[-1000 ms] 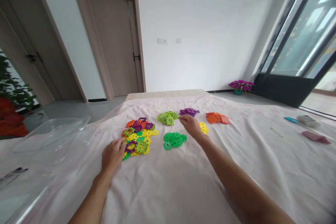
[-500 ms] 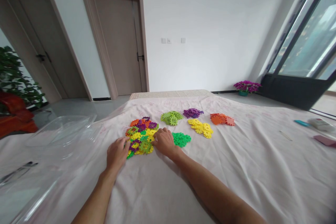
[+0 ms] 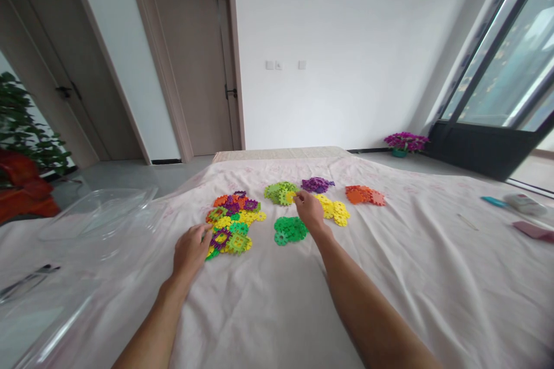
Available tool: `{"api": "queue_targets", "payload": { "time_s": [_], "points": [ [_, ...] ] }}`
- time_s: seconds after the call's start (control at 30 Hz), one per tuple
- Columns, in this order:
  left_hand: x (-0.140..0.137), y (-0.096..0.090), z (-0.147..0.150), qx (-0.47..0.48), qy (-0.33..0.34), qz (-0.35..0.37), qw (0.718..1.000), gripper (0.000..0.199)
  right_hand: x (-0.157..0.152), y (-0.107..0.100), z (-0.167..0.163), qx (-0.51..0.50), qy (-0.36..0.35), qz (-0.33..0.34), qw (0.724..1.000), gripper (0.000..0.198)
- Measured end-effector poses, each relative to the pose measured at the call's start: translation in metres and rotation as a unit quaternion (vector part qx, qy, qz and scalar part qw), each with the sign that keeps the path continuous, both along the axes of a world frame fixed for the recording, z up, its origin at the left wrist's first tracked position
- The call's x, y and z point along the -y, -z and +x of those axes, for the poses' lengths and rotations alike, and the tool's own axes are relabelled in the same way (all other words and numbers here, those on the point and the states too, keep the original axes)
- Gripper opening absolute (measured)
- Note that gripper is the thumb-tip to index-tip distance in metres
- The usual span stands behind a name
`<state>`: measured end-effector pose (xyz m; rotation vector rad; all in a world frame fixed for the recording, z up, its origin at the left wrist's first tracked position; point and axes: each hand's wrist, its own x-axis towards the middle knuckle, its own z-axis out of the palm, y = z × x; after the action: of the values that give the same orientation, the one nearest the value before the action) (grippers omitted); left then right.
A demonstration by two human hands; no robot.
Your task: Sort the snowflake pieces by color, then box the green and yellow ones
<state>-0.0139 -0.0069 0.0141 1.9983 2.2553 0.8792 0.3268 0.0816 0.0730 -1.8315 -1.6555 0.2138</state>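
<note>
My right hand [image 3: 310,212] pinches a yellow flower-shaped building piece [image 3: 290,198] over the table, between the light green pile [image 3: 277,192] and the yellow pile [image 3: 335,210]. Resting at the left edge of the mixed-colour pile [image 3: 238,229], my left hand [image 3: 190,248] has its fingers bent and slightly apart, with nothing seen in them. That pile holds orange, purple, yellow and green interlocking plastic pieces. A green pile [image 3: 289,230] lies just below my right hand. Farther back sit a purple pile [image 3: 317,184] and an orange pile [image 3: 365,195].
A pale cloth [image 3: 268,311] covers the table. Clear plastic containers [image 3: 97,207] and a pair of glasses [image 3: 26,282] are on the left. On the right lie a blue item [image 3: 494,202], a white object [image 3: 525,204], a thin stick [image 3: 467,222] and a pink item [image 3: 533,230].
My right hand has moved right and away from the mixed pile, carrying a yellow piece toward the yellow pile. My left hand has stayed at the mixed pile's edge.
</note>
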Motion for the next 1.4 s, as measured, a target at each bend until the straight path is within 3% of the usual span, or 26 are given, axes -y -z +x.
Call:
{"api": "queue_targets", "payload": {
  "time_s": [0.2, 0.4, 0.5, 0.63, 0.77, 0.87, 1.23, 1.4],
  "points": [
    [0.000, -0.002, -0.002, 0.018, -0.004, -0.002, 1.000, 0.037, -0.011, 0.014, 0.056, 0.035, 0.113, -0.008, 0.993, 0.037],
    [-0.004, -0.002, -0.001, 0.016, -0.046, -0.015, 0.999, 0.043, -0.012, 0.020, 0.067, 0.041, 0.158, 0.004, 0.987, 0.038],
    [-0.007, -0.002, 0.001, -0.018, -0.044, -0.016, 0.999, 0.047, -0.007, 0.012, 0.049, 0.053, 0.109, 0.047, 0.992, 0.036],
    [-0.012, -0.006, 0.002, -0.037, -0.063, -0.034, 0.997, 0.047, 0.008, 0.002, 0.002, 0.102, -0.042, 0.072, 0.991, 0.033],
    [-0.017, -0.009, -0.002, -0.031, -0.081, -0.050, 0.995, 0.049, 0.027, 0.004, -0.043, 0.171, -0.196, 0.057, 0.964, 0.028],
    [-0.020, -0.009, -0.006, -0.023, -0.077, -0.047, 0.996, 0.050, 0.035, 0.013, -0.064, 0.212, -0.268, 0.050, 0.938, 0.030],
    [-0.020, -0.010, -0.007, -0.012, -0.046, -0.025, 0.999, 0.050, 0.030, 0.022, -0.084, 0.259, -0.277, 0.021, 0.925, 0.023],
    [-0.025, -0.001, -0.015, -0.023, -0.027, -0.024, 0.999, 0.051, 0.023, 0.016, -0.071, 0.201, -0.202, 0.028, 0.958, 0.031]
  ]
}}
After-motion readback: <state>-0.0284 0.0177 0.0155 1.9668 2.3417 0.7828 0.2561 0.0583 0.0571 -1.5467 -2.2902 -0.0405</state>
